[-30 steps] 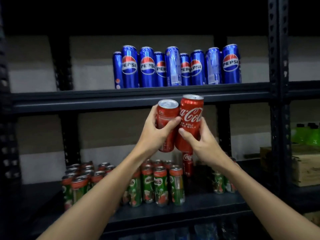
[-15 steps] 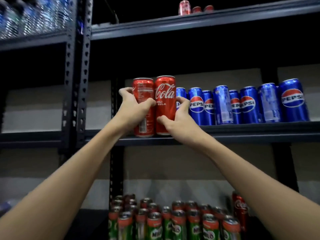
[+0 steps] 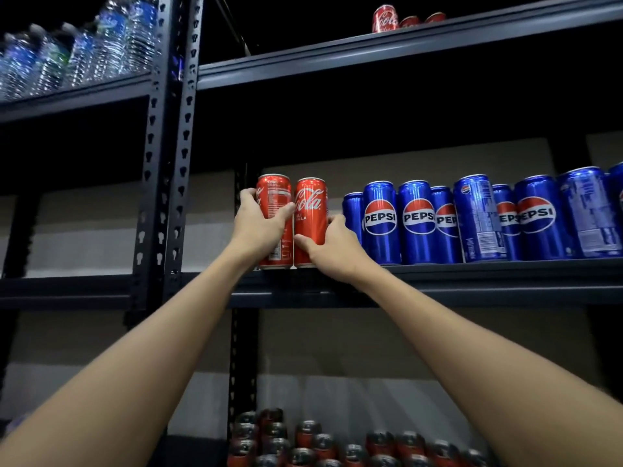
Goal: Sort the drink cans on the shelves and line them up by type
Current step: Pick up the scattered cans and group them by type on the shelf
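Observation:
Two red Coca-Cola cans stand side by side on the middle shelf (image 3: 472,274), at its left end. My left hand (image 3: 259,224) grips the left Coca-Cola can (image 3: 274,197). My right hand (image 3: 333,246) grips the right Coca-Cola can (image 3: 310,217) low down. To their right stand several blue Pepsi cans (image 3: 416,220) in a row. More Coca-Cola cans (image 3: 384,18) sit on the top shelf. Several green and red Milo cans (image 3: 306,439) fill the bottom shelf.
Dark metal rack uprights (image 3: 168,163) stand left of the cans. Several water bottles (image 3: 77,52) sit on the upper shelf of the neighbouring rack at the left. A pale wall lies behind the shelves.
Both hands carried the two Coca-Cola cans up from in front of the lower shelf onto the middle shelf, left of the Pepsi cans. The camera tilted upward.

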